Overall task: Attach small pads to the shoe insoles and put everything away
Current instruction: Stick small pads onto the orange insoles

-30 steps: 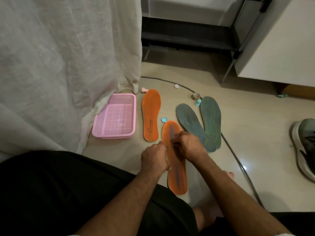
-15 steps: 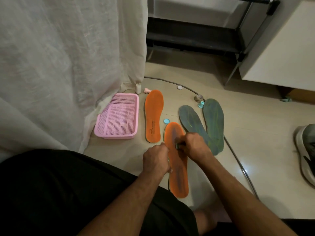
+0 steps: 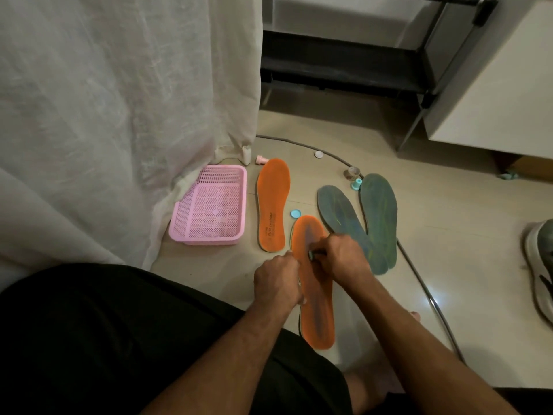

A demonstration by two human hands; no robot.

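on the floor [image 3: 434,223], close to the knees: near orange insole [image 3: 317,310], lying lengthwise. left hand [image 3: 276,280] at its left edge, fingers curled round that edge and gripping it. right hand [image 3: 344,257] over the front half, fingers bent and pinching a small dark pad [image 3: 311,253], held just above or on the orange surface; cannot tell if touching. second orange insole [image 3: 273,205] to the left and further away, flat, with dark print near the heel. between the two, a small round teal pad [image 3: 295,213], just beside the toe of the near one. to the right, two grey-green insoles [image 3: 380,211], side by side, overlapping at the heels. pink mesh basket [image 3: 211,205] at far left, beside the white curtain [image 3: 119,115]. near the toes of the grey-green pair, a small tape roll [image 3: 353,172] and a teal piece [image 3: 356,184]. grey cable [image 3: 419,274] across the floor, a shoe [image 3: 538,265] at the right border.
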